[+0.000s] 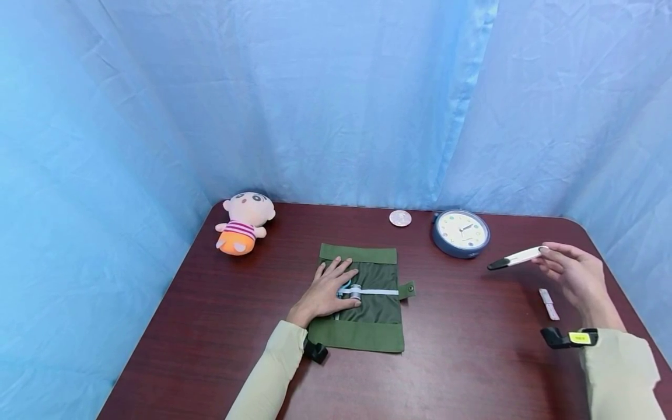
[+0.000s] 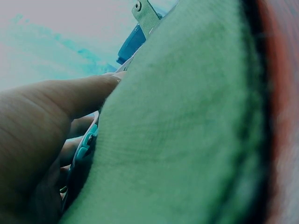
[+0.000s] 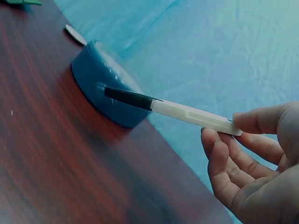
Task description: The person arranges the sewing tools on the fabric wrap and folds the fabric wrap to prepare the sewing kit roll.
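My left hand [image 1: 325, 291] lies spread on an unfolded green fabric roll [image 1: 375, 337], pressing its left part. Near the thumb, a thread spool [image 1: 355, 291] sits under a white elastic strap [image 1: 380, 291]. A turquoise-handled item [image 2: 86, 142] shows partly beneath the fingers; the hand hides the rest of it. Above the table at the right, my right hand [image 1: 574, 280] pinches the white end of a slim pen-shaped tool [image 3: 187, 116] between thumb and fingers. Its black end points left toward the clock, and its exact kind is unclear.
A blue round clock [image 1: 461, 233] stands at the back right, with a small pale disc [image 1: 400, 218] to its left. A plush doll [image 1: 243, 224] sits at the back left. Beside my right hand lies a small whitish strip-shaped item [image 1: 549, 304]. Blue curtains [image 1: 336, 105] border the table.
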Motion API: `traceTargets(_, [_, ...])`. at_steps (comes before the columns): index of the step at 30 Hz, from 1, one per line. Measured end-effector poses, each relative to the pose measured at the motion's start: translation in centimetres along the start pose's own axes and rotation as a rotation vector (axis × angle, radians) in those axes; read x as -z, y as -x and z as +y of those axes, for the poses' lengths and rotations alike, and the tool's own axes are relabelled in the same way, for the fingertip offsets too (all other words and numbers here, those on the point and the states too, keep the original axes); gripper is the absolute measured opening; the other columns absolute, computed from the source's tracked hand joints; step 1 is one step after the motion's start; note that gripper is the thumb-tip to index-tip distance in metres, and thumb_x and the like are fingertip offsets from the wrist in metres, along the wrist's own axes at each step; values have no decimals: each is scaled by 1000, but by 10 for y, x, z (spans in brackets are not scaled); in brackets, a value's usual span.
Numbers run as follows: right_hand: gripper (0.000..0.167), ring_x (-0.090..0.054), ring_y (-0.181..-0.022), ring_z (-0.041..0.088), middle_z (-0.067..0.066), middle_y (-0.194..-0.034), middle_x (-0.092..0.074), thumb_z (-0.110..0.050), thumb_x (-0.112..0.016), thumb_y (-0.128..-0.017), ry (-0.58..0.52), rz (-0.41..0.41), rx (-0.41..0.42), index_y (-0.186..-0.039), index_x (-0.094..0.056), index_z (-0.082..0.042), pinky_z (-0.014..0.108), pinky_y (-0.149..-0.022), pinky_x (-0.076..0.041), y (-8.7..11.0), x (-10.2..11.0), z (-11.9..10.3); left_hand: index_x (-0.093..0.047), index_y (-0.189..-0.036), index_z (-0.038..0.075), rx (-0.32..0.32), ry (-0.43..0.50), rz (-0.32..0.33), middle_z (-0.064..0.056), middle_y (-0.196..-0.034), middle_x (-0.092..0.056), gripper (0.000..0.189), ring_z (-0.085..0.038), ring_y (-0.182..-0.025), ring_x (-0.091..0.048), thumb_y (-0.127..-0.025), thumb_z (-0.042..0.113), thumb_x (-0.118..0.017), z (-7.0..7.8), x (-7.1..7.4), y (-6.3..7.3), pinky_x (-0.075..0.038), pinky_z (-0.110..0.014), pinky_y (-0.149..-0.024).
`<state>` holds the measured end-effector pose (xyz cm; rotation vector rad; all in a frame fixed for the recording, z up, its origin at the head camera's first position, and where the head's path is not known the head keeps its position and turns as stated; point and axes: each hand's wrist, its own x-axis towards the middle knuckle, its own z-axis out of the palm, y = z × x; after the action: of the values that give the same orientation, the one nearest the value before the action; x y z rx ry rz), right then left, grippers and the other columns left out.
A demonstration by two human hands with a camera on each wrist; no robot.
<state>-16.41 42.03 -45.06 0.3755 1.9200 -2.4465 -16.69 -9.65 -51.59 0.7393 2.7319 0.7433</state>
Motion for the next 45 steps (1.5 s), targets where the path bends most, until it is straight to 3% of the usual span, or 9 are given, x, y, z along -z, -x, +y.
traceTargets(9, [15,-76,-72,10,-4,-83,-78,-4,-65,-95,8,-42,50,-101,-76,-13,20,-63,-59,-5,-27,-4,-44,-153,18,-5,-3,2,-4,-168,-26,73,-28,-159,-14,-91,49,-68,1,1,0,-10,-59,-127])
traceTargets(22, [18,-76,-70,11,-4,-83,-78,-2,-65,-94,-29,-95,27,-97,-77,-15,21,-62,-59,-18,-73,-3,-44,-153,18,-5,-9,0,-4,-168,-26,73,-28,-159,-14,-92,50,-68,0,1,0,-11,-59,-127])
traceTargets(36, [14,-76,-77,9,-7,-86,-77,-8,-67,-95,68,-180,11,-103,-74,-18,20,-67,-59,-27,-124,3,-43,-154,20,6,-13,-11,-3,-168,-24,74,-26,-159,-12,-92,51,-68,-1,0,-1,-9,-57,-127])
traceTargets(45, [17,-76,-75,9,-8,-87,-76,-9,-69,-94,96,-185,5,-111,-72,-9,20,-66,-59,-34,-152,12,-43,-153,20,6,-15,-13,-3,-168,-25,73,-27,-159,-13,-92,51,-67,-1,0,-1,-10,-58,-127])
